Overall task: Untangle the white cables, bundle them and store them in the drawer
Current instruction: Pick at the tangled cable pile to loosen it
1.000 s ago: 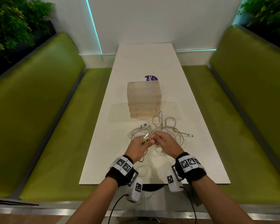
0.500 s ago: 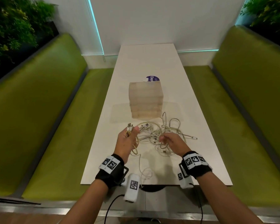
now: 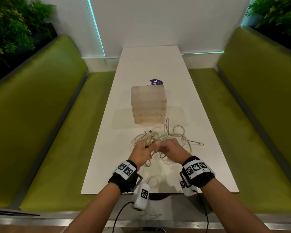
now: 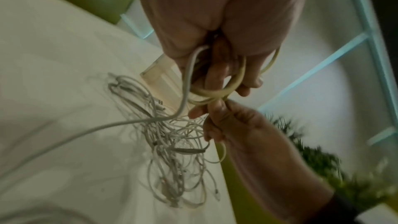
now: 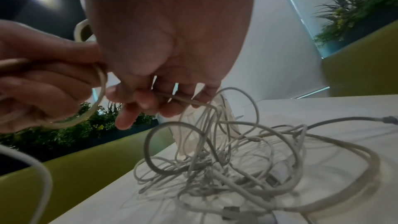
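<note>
A tangle of white cables [image 3: 173, 137] [image 4: 172, 151] [image 5: 237, 156] lies on the white table [image 3: 158, 64], just in front of a small pale wooden drawer box [image 3: 149, 105]. My left hand [image 3: 142, 151] [image 4: 217, 67] grips a few coiled loops of one yellowish-white cable [image 4: 217, 91] [image 5: 86, 115]. My right hand [image 3: 170, 148] [image 5: 150, 98] is pressed against the left one and pinches a strand [image 5: 185, 100] that runs down into the tangle. One cable trails off the near table edge.
A purple round label [image 3: 155, 82] lies behind the drawer box. Green padded benches [image 3: 40, 123] run along both sides of the table, with plants behind them. A white wall closes off the far end.
My hands were together, then pulled apart with the left lifting a cable end, and now they have come back together over the near side of the tangle.
</note>
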